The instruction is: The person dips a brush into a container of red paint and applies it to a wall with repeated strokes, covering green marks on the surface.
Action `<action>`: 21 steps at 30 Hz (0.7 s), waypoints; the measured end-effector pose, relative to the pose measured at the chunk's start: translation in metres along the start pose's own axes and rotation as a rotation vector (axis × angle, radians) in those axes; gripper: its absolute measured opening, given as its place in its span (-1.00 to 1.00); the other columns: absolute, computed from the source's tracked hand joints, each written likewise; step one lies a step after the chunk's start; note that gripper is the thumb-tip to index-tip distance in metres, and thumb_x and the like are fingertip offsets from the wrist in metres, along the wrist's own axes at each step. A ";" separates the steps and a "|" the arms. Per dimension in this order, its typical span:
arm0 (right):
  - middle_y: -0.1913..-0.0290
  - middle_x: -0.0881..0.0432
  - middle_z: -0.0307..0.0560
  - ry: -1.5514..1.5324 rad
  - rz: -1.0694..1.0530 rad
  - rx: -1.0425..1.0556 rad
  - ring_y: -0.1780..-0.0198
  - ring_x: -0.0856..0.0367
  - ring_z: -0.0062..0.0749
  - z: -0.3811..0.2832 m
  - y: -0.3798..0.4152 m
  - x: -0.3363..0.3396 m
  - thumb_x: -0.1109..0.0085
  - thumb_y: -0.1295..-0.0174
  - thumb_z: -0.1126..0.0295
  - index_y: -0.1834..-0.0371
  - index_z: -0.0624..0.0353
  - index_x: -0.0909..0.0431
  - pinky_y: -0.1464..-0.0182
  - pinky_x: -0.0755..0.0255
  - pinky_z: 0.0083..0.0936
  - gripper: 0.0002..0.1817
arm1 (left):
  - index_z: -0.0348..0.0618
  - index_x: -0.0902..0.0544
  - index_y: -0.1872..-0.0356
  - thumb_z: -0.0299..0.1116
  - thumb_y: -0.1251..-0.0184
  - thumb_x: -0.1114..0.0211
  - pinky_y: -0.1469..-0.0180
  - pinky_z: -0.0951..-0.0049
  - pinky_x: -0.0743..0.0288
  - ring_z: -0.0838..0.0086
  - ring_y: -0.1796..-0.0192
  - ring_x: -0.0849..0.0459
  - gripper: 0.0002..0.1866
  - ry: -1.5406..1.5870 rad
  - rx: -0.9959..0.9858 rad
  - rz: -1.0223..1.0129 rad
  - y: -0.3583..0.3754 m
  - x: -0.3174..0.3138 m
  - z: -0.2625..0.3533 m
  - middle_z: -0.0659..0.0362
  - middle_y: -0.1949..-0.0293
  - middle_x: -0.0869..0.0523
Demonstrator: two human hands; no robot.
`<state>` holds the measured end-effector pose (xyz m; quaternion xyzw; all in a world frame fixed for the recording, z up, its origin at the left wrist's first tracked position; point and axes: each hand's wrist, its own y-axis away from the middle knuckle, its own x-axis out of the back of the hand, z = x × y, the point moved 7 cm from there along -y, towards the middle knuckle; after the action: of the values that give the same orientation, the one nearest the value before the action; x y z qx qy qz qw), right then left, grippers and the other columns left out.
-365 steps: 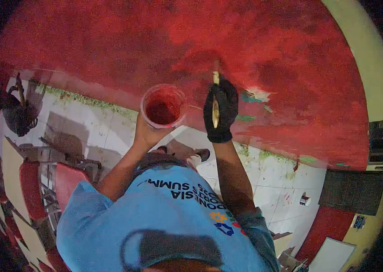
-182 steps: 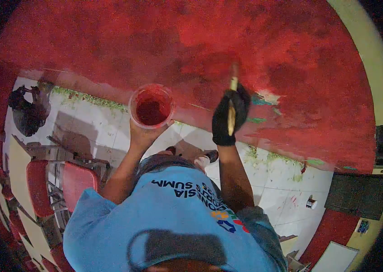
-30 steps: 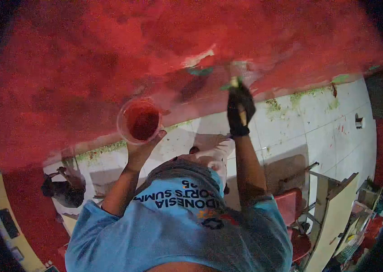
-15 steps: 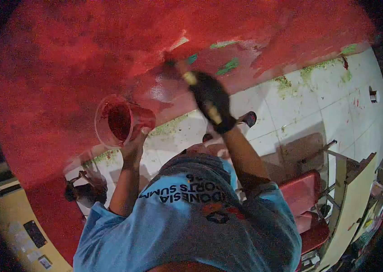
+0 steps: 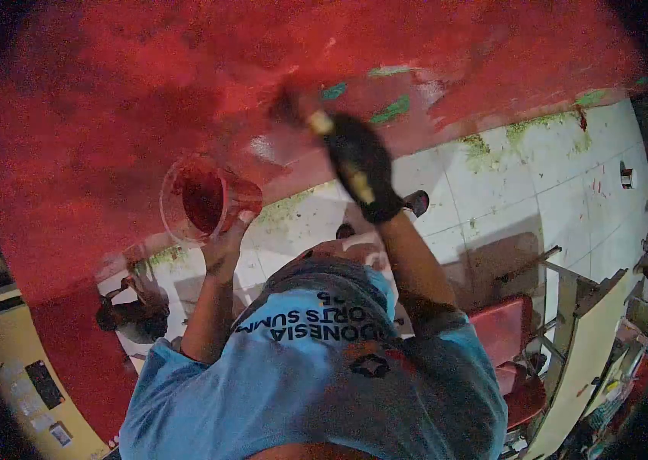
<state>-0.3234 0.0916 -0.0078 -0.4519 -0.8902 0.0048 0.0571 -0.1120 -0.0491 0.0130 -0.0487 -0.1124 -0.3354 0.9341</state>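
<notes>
My left hand [image 5: 226,244] grips a clear plastic bucket [image 5: 242,195] by its side and base. Red paint [image 5: 203,201] coats its inside, and its mouth tilts toward the left. My right hand [image 5: 358,165], in a black glove, is closed round the pale handle of a paintbrush [image 5: 319,121]. The dark brush head is smeared by motion and overlaps the red wall [image 5: 147,92]. Green patches [image 5: 391,110] and a duller strip show through the red just right of the brush.
White floor tiles [image 5: 508,192] with green and red stains run along the wall's foot. A red chair [image 5: 501,333] and a pale board [image 5: 588,368] stand at the right. On the left are a dark shape [image 5: 136,310] and a yellow surface [image 5: 9,345].
The brush has swept slightly left across the wall, and the pale patch near its head now looks mostly red. The bucket stays nearly in place, while the view has shifted a little.
</notes>
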 end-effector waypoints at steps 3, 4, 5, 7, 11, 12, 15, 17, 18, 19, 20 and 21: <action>0.38 -0.57 -0.01 0.259 0.588 0.490 0.36 -0.53 -0.19 -0.015 0.012 0.061 -0.07 -0.13 0.41 0.40 0.25 -0.55 0.27 -0.40 -0.45 -0.86 | -0.22 -0.41 -0.04 -0.44 0.04 -0.41 -0.08 0.39 -0.39 0.40 -0.01 -0.51 -0.45 0.043 -0.010 -0.034 0.000 -0.002 0.000 0.14 0.06 -0.54; 0.39 -0.57 -0.01 0.285 0.742 0.589 0.35 -0.53 -0.19 -0.043 0.023 0.068 -0.08 -0.10 0.45 0.40 0.26 -0.55 0.28 -0.41 -0.43 -0.90 | -0.22 -0.41 -0.05 -0.45 0.03 -0.41 -0.07 0.40 -0.40 0.40 0.00 -0.51 -0.45 0.026 -0.076 0.022 0.000 0.003 0.000 0.15 0.07 -0.54; 0.36 -0.58 -0.01 0.292 0.734 0.566 0.33 -0.54 -0.19 -0.041 0.023 0.065 -0.10 -0.10 0.45 0.38 0.23 -0.56 0.27 -0.42 -0.42 -0.90 | -0.22 -0.40 -0.05 -0.46 0.03 -0.40 -0.07 0.41 -0.40 0.41 0.01 -0.52 -0.44 0.007 -0.140 0.079 0.000 0.007 0.002 0.15 0.08 -0.55; 0.34 -0.59 -0.01 0.297 0.723 0.546 0.32 -0.55 -0.18 -0.037 0.023 0.051 -0.11 -0.09 0.44 0.37 0.21 -0.57 0.25 -0.43 -0.41 -0.90 | -0.22 -0.40 -0.06 -0.43 0.04 -0.42 -0.07 0.40 -0.40 0.40 0.01 -0.52 -0.43 -0.023 -0.089 0.050 0.000 0.006 0.007 0.15 0.07 -0.55; 0.23 -0.60 0.01 0.265 0.197 0.574 0.21 -0.57 -0.15 -0.029 0.013 -0.005 -0.09 -0.11 0.46 0.26 0.16 -0.58 0.15 -0.43 -0.37 -0.86 | -0.21 -0.44 -0.04 -0.36 0.08 -0.46 -0.07 0.39 -0.39 0.40 0.00 -0.51 -0.41 0.171 -0.023 0.036 -0.002 -0.003 0.009 0.16 0.06 -0.55; 0.18 -0.60 0.04 0.353 0.189 0.909 0.14 -0.56 -0.12 -0.042 0.030 -0.013 -0.07 -0.12 0.52 0.23 0.16 -0.58 0.06 -0.42 -0.36 -0.83 | -0.21 -0.44 -0.04 -0.36 0.08 -0.46 -0.07 0.39 -0.39 0.40 0.00 -0.51 -0.41 0.173 -0.025 0.037 -0.003 -0.001 0.007 0.16 0.06 -0.55; 0.10 -0.59 0.03 0.223 0.178 0.657 0.11 -0.58 -0.24 -0.048 0.008 0.023 -0.08 -0.14 0.40 0.11 0.16 -0.55 0.09 -0.41 -0.44 -0.75 | -0.19 -0.48 0.00 -0.39 0.06 -0.44 -0.05 0.40 -0.40 0.43 0.02 -0.52 -0.48 -0.024 -0.099 -0.003 -0.003 0.000 0.010 0.18 0.11 -0.58; 0.10 -0.58 0.04 0.190 0.372 0.553 0.11 -0.58 -0.23 -0.054 0.006 0.057 -0.04 -0.15 0.42 0.08 0.21 -0.53 0.08 -0.41 -0.46 -0.73 | -0.18 -0.51 0.07 -0.41 0.05 -0.43 -0.03 0.42 -0.40 0.45 0.06 -0.54 -0.55 -0.036 -0.128 0.007 -0.001 -0.005 0.023 0.20 0.18 -0.60; 0.11 -0.59 0.05 0.265 0.476 0.515 0.12 -0.58 -0.23 -0.057 0.009 0.067 -0.02 -0.16 0.44 0.07 0.23 -0.53 0.09 -0.41 -0.47 -0.73 | -0.18 -0.51 0.07 -0.41 0.05 -0.43 -0.03 0.42 -0.40 0.45 0.06 -0.54 -0.55 -0.033 -0.130 0.007 -0.002 -0.007 0.027 0.20 0.18 -0.60; 0.15 -0.59 0.05 0.214 0.600 0.532 0.16 -0.58 -0.21 -0.056 0.011 0.069 0.02 -0.17 0.46 0.11 0.25 -0.53 0.13 -0.42 -0.48 -0.75 | -0.18 -0.52 0.10 -0.42 0.05 -0.43 -0.01 0.43 -0.41 0.45 0.09 -0.55 -0.57 0.016 -0.135 -0.024 -0.002 -0.010 0.031 0.21 0.20 -0.60; 0.15 -0.59 0.05 0.215 0.599 0.536 0.16 -0.58 -0.21 -0.055 0.013 0.064 0.02 -0.17 0.46 0.11 0.25 -0.53 0.13 -0.42 -0.48 -0.75 | -0.18 -0.52 0.13 -0.42 0.05 -0.42 0.00 0.43 -0.41 0.46 0.11 -0.55 -0.60 0.065 -0.141 -0.054 -0.003 -0.013 0.033 0.22 0.21 -0.60; 0.16 -0.59 0.05 0.401 0.579 0.518 0.16 -0.58 -0.19 -0.055 0.016 0.053 -0.01 -0.14 0.49 0.15 0.25 -0.54 0.13 -0.42 -0.46 -0.78 | -0.18 -0.52 0.13 -0.42 0.05 -0.42 0.00 0.43 -0.41 0.46 0.11 -0.55 -0.60 0.068 -0.143 -0.052 -0.003 -0.012 0.032 0.22 0.21 -0.60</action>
<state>-0.3357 0.1413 0.0507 -0.6456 -0.6675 0.1561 0.3365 -0.1287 -0.0386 0.0411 -0.1010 -0.0576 -0.3682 0.9224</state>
